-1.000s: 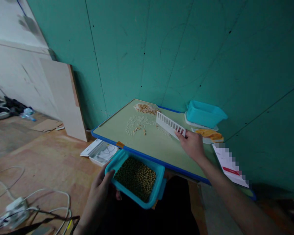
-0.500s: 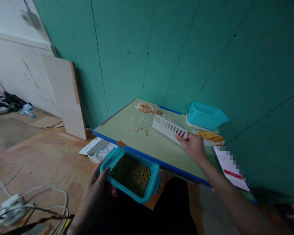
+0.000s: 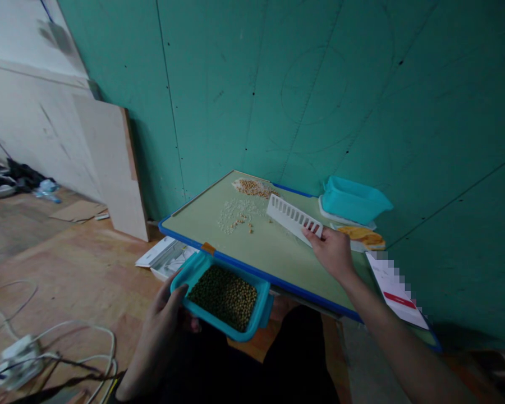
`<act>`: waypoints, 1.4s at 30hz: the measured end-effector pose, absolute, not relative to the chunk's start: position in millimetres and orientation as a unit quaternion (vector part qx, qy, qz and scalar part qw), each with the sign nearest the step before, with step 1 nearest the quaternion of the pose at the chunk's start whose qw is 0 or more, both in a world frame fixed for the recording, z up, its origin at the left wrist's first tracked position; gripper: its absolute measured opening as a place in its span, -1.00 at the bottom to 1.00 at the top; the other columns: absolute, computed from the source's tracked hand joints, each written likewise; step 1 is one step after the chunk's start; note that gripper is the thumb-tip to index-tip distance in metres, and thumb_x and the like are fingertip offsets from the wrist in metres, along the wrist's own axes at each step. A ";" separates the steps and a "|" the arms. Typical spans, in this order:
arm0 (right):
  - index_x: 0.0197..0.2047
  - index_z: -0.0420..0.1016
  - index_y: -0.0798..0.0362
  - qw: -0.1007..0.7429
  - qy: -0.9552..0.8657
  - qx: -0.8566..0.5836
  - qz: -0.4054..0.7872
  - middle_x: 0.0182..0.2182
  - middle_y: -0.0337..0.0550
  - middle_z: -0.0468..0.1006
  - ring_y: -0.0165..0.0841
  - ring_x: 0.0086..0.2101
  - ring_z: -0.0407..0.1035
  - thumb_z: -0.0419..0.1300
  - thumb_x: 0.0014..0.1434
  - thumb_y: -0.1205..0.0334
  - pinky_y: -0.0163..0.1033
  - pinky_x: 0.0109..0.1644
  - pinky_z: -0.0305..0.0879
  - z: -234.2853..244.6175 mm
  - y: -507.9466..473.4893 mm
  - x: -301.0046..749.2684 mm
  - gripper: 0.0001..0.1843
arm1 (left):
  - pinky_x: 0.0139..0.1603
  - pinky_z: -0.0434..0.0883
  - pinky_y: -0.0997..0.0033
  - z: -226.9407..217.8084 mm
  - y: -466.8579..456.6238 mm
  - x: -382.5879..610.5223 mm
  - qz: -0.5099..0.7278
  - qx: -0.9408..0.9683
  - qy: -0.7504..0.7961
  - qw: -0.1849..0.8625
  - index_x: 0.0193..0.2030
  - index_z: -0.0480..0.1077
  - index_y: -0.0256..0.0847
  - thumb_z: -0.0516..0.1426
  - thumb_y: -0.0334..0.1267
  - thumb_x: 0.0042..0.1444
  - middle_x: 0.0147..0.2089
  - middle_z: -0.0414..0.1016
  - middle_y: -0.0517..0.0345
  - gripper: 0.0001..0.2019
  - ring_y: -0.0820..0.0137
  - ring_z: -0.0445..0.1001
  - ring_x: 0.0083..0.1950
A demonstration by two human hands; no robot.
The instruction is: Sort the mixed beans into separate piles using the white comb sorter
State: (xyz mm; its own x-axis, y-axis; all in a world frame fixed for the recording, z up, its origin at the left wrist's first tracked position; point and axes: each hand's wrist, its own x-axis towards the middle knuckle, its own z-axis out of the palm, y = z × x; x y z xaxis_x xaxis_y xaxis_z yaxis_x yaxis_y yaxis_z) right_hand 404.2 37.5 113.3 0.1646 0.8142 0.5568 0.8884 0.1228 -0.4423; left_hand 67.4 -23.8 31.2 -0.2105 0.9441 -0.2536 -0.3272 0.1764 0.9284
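My left hand (image 3: 162,328) grips a teal box (image 3: 222,295) full of green beans, held just below the near edge of the small green table (image 3: 278,252). My right hand (image 3: 332,249) is closed on the near end of a white slotted divider (image 3: 293,217), which stands on edge on the tabletop. Left of the divider lie scattered pale grains (image 3: 235,216), and behind them a heap of tan beans (image 3: 255,188) sits at the far edge.
A second teal box (image 3: 353,199) stands at the table's back right, beside an orange-topped lid (image 3: 364,235) and a sheet of paper (image 3: 395,289). An open white box (image 3: 168,258) lies on the floor under the table. Cables and a power strip (image 3: 21,353) lie at lower left. A board (image 3: 109,163) leans on the wall.
The white divider swept left across the table, then came back a little to the right. The teal box of green beans shifted left and slightly up toward the table edge.
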 end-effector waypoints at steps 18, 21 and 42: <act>-0.34 0.70 0.08 0.419 -0.667 -0.613 0.062 -0.43 -0.07 0.71 -0.18 -0.43 0.58 0.23 0.23 -0.02 -0.25 -0.37 0.38 98.9 41.6 382.0 -0.64 | -0.71 0.40 0.46 22.3 -10.7 59.7 0.571 0.302 0.511 0.567 0.34 0.24 -0.24 0.31 -0.01 0.03 -0.73 0.38 0.41 -0.24 0.34 0.40 -0.73; -0.30 0.72 0.08 0.421 -0.670 -0.606 0.083 -0.47 -0.12 0.70 -0.20 -0.46 0.57 0.24 0.22 0.01 -0.26 -0.41 0.36 99.3 41.5 377.8 -0.67 | -0.73 0.34 0.50 25.0 -12.8 63.6 0.569 0.297 0.511 0.571 0.37 0.22 -0.26 0.31 -0.01 0.03 -0.74 0.38 0.40 -0.20 0.34 0.40 -0.74; -0.12 0.73 -0.08 0.427 -0.722 -0.542 0.057 -0.20 -0.18 0.74 -0.19 -0.23 0.67 0.20 0.24 0.29 -0.17 -0.08 0.62 97.1 -36.2 374.5 -0.73 | -0.70 0.38 0.42 34.3 -28.4 78.2 0.539 0.306 0.520 0.587 0.43 0.15 -0.30 0.28 0.04 0.02 -0.74 0.38 0.37 -0.12 0.30 0.39 -0.73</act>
